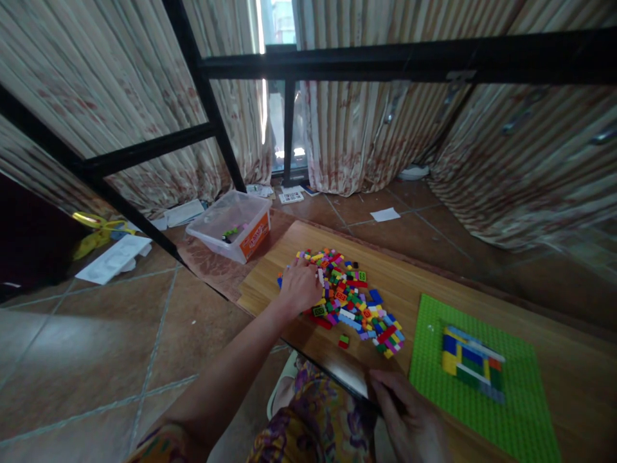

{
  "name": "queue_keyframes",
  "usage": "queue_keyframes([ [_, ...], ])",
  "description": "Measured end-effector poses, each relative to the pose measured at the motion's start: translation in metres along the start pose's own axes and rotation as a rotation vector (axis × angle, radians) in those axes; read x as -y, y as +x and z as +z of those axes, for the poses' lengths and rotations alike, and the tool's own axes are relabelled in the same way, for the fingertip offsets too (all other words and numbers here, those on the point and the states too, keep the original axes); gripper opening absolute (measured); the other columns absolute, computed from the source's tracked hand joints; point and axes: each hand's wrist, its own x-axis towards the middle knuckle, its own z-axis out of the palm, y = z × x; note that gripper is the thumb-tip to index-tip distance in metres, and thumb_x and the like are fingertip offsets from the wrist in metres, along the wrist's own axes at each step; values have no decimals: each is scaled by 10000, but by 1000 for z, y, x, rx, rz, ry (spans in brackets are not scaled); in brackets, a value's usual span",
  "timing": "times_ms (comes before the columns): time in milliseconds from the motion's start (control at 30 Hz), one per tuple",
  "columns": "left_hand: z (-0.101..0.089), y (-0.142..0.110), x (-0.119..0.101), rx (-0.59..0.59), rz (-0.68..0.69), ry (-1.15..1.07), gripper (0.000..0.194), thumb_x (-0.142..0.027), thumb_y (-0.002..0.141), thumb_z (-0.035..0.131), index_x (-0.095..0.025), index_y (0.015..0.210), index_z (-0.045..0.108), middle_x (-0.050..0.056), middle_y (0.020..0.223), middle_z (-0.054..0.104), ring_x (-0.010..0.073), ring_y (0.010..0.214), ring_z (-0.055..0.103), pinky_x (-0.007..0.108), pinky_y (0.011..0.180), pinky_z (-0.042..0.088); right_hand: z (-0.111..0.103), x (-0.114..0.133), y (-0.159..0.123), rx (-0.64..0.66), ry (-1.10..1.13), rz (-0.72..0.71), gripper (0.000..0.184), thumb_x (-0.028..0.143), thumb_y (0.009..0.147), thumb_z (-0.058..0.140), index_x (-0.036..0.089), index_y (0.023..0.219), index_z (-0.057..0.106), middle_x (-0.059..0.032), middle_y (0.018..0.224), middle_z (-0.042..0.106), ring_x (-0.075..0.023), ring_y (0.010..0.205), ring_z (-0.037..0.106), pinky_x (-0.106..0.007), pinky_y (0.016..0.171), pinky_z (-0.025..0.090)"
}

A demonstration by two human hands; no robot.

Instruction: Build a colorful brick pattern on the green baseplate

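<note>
A heap of small coloured bricks (354, 302) lies on the wooden table (424, 276). My left hand (299, 286) rests on the heap's left side, fingers curled down among the bricks; what they pinch is hidden. My right hand (409, 418) lies at the table's near edge beside the green baseplate (525, 411), fingers bent over the edge with nothing seen in them. On the baseplate sits a flat block of joined bricks (472, 363) in blue, yellow, green and white. A single red and green brick (344, 341) lies apart from the heap.
A clear plastic tub (230, 225) with an orange label and a few bricks inside stands beyond the table's left corner. Black metal bars (289, 64) cross in front of striped curtains. Papers and a yellow object (99, 231) lie on the tiled floor.
</note>
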Motion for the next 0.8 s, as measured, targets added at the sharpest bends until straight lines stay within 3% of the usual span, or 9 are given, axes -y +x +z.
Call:
queue_keyframes([
  [367, 6, 0, 6, -12, 28, -1, 161, -178, 788, 556, -169, 869, 694, 108, 958, 651, 256, 958, 579, 399, 906, 459, 2, 5, 0, 4, 26, 33, 281, 420, 890, 514, 243, 911, 731, -61, 907, 740, -199, 829, 707, -275, 721, 573],
  [600, 2, 7, 16, 15, 41, -81, 124, -150, 744, 580, -162, 736, 703, 96, 860, 678, 236, 934, 600, 350, 922, 445, 1, 4, 0, 24, 22, 49, 268, 410, 888, 521, 250, 938, 729, -51, 931, 739, -201, 848, 703, -284, 739, 568],
  [700, -1, 12, 18, 44, -40, -287, 124, -201, 753, 594, -178, 701, 703, 54, 772, 673, 216, 865, 614, 333, 863, 466, 2, 5, 0, 22, 42, 73, 268, 413, 887, 523, 249, 933, 729, -52, 931, 736, -202, 856, 699, -287, 749, 561],
  [800, -10, 11, 16, 143, -211, -804, 175, -312, 775, 620, -155, 739, 690, 22, 705, 655, 162, 714, 613, 274, 697, 490, 1, 9, 0, 20, 75, 105, 266, 412, 883, 530, 249, 936, 733, -53, 932, 733, -203, 861, 695, -284, 748, 552],
])
